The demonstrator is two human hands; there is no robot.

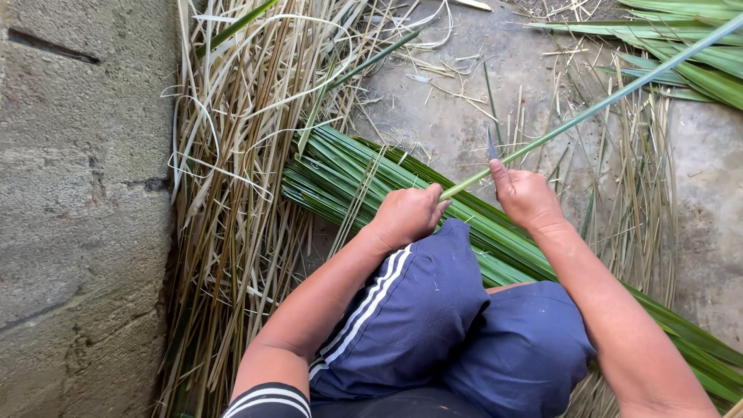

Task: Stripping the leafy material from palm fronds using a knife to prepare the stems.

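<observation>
My left hand (406,215) is closed around the near end of a long green palm leaflet (596,108) that stretches away to the upper right. My right hand (526,197) grips a small knife whose dark blade (492,145) points up and rests against the leaflet. Both hands hover just above my knees in blue shorts (433,317). Under the hands lies a bundle of green leaflets (348,174) on the ground.
A pile of dry, pale leaf strips (232,193) lies along a rough concrete wall (77,209) on the left. More green fronds (696,54) lie at the top right. Thin dried ribs (642,178) rest on the concrete floor (441,101).
</observation>
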